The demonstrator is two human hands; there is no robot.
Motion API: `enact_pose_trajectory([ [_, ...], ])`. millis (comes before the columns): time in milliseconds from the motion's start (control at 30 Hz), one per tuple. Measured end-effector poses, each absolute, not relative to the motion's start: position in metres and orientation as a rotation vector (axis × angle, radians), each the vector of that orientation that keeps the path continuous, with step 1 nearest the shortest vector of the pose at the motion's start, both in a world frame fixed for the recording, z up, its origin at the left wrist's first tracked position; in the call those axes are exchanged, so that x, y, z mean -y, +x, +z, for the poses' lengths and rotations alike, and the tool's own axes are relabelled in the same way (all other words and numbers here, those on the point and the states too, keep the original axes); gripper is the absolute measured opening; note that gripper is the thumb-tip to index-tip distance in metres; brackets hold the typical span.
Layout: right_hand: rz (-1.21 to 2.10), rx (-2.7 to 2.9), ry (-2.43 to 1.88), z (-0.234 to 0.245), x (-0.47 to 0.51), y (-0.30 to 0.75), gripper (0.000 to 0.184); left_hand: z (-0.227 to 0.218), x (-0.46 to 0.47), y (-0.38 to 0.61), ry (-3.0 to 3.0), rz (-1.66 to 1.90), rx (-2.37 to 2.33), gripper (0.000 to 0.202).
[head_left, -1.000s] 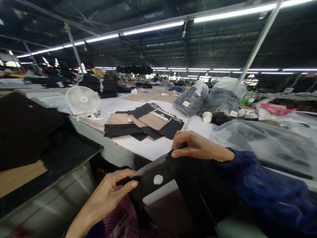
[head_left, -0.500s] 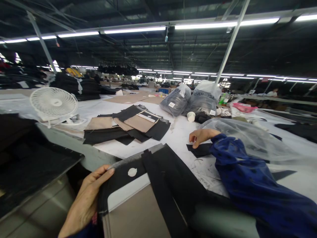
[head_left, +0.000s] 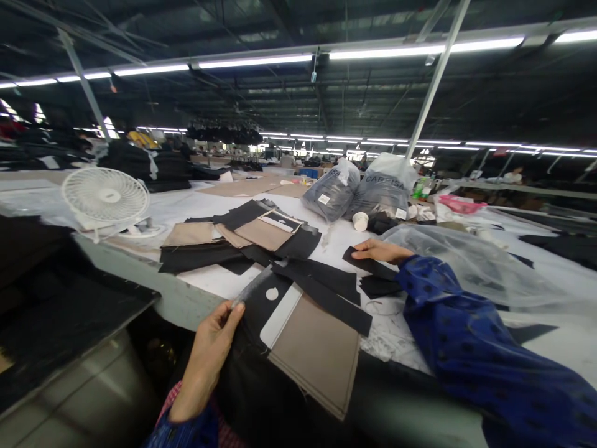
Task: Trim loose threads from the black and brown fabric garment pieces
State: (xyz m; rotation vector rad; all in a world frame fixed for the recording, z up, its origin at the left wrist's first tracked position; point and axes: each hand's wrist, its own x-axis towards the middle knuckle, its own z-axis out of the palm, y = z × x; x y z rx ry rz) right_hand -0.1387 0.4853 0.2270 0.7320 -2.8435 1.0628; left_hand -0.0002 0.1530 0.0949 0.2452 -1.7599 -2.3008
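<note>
My left hand [head_left: 215, 348] pinches the grey upper edge of a sewn fabric panel [head_left: 317, 348], black with a beige pocket, a white strip and a round white spot. The panel hangs tilted over the table's near edge. A loose black fabric strip [head_left: 326, 292] lies across its upper part. To the right, my right hand [head_left: 380, 250] grips one end of a small black fabric piece [head_left: 366, 262], raised off the table. Another black piece [head_left: 377, 287] lies right beneath it. Beyond my hands is a pile of black and beige panels [head_left: 261, 233].
A white fan [head_left: 106, 196] stands at the left of the white table [head_left: 214, 280]. Stuffed plastic bags [head_left: 380, 186] and a white cup [head_left: 360, 221] are farther back. Clear plastic sheeting [head_left: 457, 261] lies at right. A dark-covered bin [head_left: 69, 323] stands at near left.
My right hand has lifted a small black piece from the table. My left hand has moved right and shifted the panel; the black strip now lies more crosswise over it.
</note>
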Motion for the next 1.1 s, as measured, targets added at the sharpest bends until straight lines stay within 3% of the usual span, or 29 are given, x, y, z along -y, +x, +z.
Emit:
enact_pose_trajectory([
  [100, 1.155, 2.846, 0.824, 0.242, -0.467, -0.128, 0.035, 0.09, -0.152, -0.002, 0.256, -2.192, 1.797, 0.045],
  [233, 1.35, 2.885, 0.975, 0.256, -0.42, -0.099, 0.026, 0.086, -0.163, -0.005, 0.186, -1.967, 1.869, 0.038],
  [400, 1.309, 3.062, 1.424, 0.214, -0.354, -0.056, 0.036, 0.085, -0.18, -0.001, 0.178, -1.759, 2.003, 0.031],
  [500, 1.224, 3.004, 1.43, 0.176, -0.333, -0.051, 0.044, 0.088, -0.178, 0.008, 0.088, -1.93, 1.957, 0.035],
  [667, 1.285, 3.042, 1.335, 0.155, -0.331, -0.065, 0.046, 0.095, -0.156, 0.03, 0.046, -2.564, 1.697, 0.045],
  [1100, 1.368, 3.116, 1.29, 0.161, -0.329, -0.062, 0.039, 0.076, -0.161, 0.022, 0.188, -2.58, 1.707, 0.027],
])
